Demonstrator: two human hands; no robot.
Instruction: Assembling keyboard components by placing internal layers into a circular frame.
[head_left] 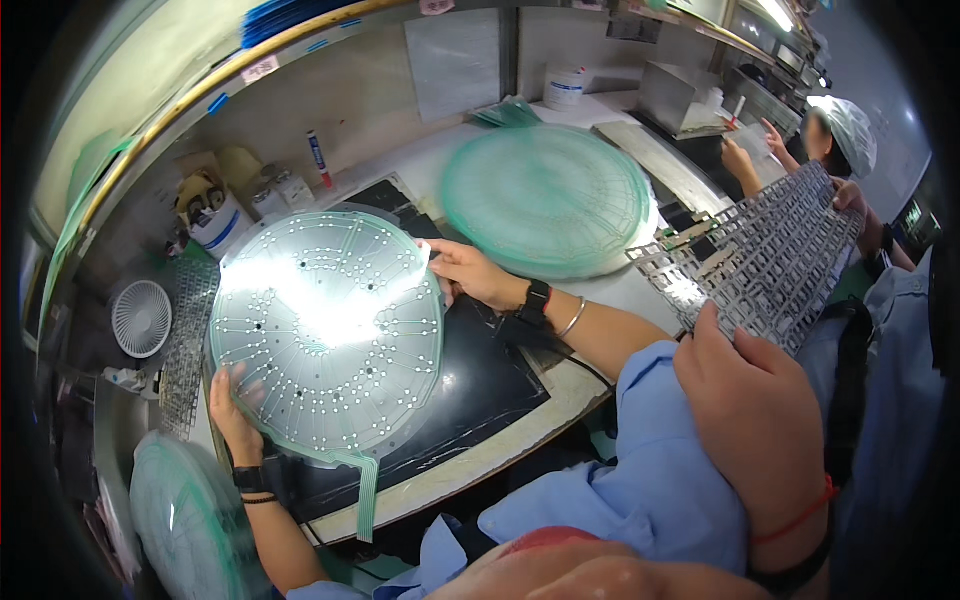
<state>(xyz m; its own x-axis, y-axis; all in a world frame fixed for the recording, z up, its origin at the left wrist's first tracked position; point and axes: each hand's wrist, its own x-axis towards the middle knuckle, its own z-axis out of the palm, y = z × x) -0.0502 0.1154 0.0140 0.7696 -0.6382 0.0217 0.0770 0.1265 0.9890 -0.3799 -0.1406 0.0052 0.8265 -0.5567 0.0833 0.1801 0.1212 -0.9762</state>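
Note:
A round, translucent membrane circuit sheet (330,390) is held by its edges over a black work surface. It carries rows of pale dots and fine lines, and a green striped tail (366,500) hangs from its lower edge. My left hand (236,420) grips the sheet's lower left edge, its fingers showing faintly through the sheet. At the upper right edge, my right hand (475,275) pinches the rim between thumb and fingers. Strong glare whitens the sheet's middle. Just right of my right hand lies a stack of similar round green sheets (545,200).
At right, a co-worker's hands (750,410) hold a metal lattice plate (760,255) close to my right arm. Another person in a white cap (845,130) works beyond. More round sheets (185,520) lie lower left. A white fan (142,318), a tub (215,225) and a marker (319,160) stand behind.

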